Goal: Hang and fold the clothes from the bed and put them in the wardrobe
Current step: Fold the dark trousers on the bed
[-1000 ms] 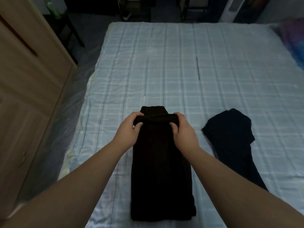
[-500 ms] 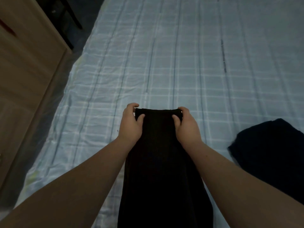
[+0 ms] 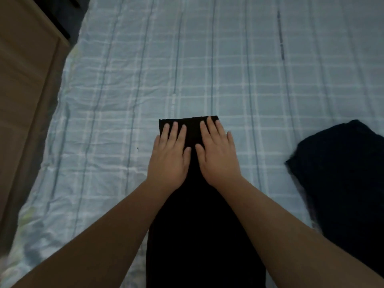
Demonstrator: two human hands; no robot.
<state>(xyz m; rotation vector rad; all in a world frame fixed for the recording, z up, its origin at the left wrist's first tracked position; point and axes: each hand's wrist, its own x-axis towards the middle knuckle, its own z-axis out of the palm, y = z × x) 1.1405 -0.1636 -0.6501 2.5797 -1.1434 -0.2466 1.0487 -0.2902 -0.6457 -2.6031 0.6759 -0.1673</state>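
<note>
Lying lengthwise on the bed [image 3: 249, 80], a folded black garment [image 3: 199, 215] runs from the lower frame edge to a squared far end. Both hands now press flat on that end: the left hand [image 3: 169, 156] and the right hand [image 3: 218, 156] sit side by side, fingers [image 3: 173, 132] straight and spread, gripping nothing. Half a second ago the same hands pinched the far corners with curled fingers. A second dark garment [image 3: 340, 183] lies apart at the right on the checked sheet. The wooden wardrobe [image 3: 25, 90] stands at the left, beside the bed.
</note>
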